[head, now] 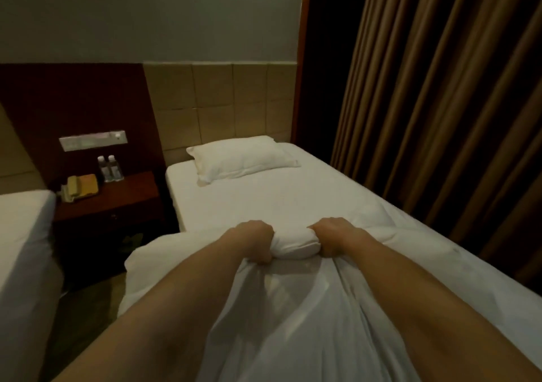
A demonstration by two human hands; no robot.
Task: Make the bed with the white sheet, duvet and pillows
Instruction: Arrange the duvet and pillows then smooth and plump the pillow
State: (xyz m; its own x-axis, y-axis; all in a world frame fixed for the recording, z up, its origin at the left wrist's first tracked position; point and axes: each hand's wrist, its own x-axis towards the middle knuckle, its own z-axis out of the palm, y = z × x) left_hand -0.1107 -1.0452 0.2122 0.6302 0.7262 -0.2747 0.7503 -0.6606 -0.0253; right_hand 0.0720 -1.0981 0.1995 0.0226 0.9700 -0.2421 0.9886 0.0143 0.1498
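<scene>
A single bed runs away from me, its mattress covered by a smooth white sheet point(264, 202). One white pillow point(240, 159) lies at the head, against the padded beige headboard point(223, 100). A white duvet point(293, 323) is bunched over the near half of the bed. My left hand point(255, 242) and my right hand point(334, 239) are both clenched on a gathered roll of the duvet's edge, side by side at mid-bed. Thin white fabric hangs down between my forearms.
A dark wooden nightstand point(117, 202) stands left of the bed with a telephone point(77, 188) and two water bottles point(110, 169). A second white bed point(23, 249) fills the left edge. Brown curtains point(440, 103) hang close along the right side.
</scene>
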